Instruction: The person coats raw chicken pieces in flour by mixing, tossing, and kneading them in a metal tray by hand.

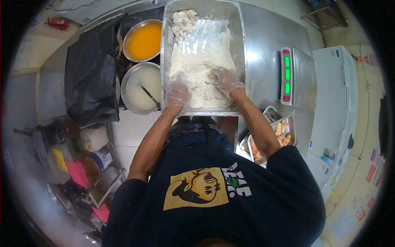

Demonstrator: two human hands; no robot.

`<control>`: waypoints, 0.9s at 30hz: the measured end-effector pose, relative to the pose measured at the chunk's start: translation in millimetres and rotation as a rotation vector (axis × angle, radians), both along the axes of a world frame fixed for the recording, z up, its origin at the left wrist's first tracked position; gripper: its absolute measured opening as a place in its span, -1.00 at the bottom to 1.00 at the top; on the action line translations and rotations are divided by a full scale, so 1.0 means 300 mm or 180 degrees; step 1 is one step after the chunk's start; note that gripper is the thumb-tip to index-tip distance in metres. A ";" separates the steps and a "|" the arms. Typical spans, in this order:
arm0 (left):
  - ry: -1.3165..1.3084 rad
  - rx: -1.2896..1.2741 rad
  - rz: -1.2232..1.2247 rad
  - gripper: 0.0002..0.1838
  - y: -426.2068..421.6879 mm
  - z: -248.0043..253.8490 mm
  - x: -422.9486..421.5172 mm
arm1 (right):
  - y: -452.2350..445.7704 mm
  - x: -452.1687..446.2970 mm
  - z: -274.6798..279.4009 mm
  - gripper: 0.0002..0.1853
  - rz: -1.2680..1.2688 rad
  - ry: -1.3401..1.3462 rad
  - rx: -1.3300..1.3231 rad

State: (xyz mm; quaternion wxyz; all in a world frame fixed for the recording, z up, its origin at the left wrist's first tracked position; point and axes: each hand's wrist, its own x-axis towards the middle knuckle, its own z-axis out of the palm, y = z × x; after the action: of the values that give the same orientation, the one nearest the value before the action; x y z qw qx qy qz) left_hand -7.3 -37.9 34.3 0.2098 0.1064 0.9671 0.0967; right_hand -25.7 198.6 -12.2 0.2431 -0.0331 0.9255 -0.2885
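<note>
A deep metal tray (244,45) holds white flour (205,88), with a lumpy coated pile (184,22) in its far left corner. Both my hands wear clear plastic gloves dusted with flour. My left hand (177,92) is at the tray's near left side, touching the flour, its fingers partly hidden. On the right, my right hand (226,81) rests in the flour with its fingers bent into it; whether they hold anything is hidden. Left of the tray are a bowl of orange liquid (144,41) and a bowl of whitish liquid (140,88) with a dark-handled utensil (151,97).
A scale (286,76) with green displays stands on the metal table (267,24) at the right. Trays of food pieces (284,131) sit near my right forearm. Black plastic sheeting (92,70) lies at the left, above a cluttered shelf (88,164). A white freezer (331,94) stands far right.
</note>
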 end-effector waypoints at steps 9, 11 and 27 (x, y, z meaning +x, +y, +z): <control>0.0507 0.1439 0.0302 -0.63 -0.031 -0.050 -0.039 | 0.015 -0.077 0.132 -0.55 0.0185 0.0428 0.0720; 0.0424 0.0842 0.0141 -0.71 -0.034 -0.035 -0.010 | 0.015 -0.096 0.109 -0.53 -0.0112 -0.0123 0.0341; 0.1035 0.1035 -0.0411 -0.76 -0.050 -0.106 -0.024 | -0.069 -0.114 0.172 -0.67 0.0430 0.0740 0.0139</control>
State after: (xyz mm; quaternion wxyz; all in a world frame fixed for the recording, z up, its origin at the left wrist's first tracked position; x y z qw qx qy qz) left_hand -14.5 -53.0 2.5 0.0372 0.2147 0.9511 0.2191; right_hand -59.9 177.8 39.2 0.1536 -0.1232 0.9492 -0.2454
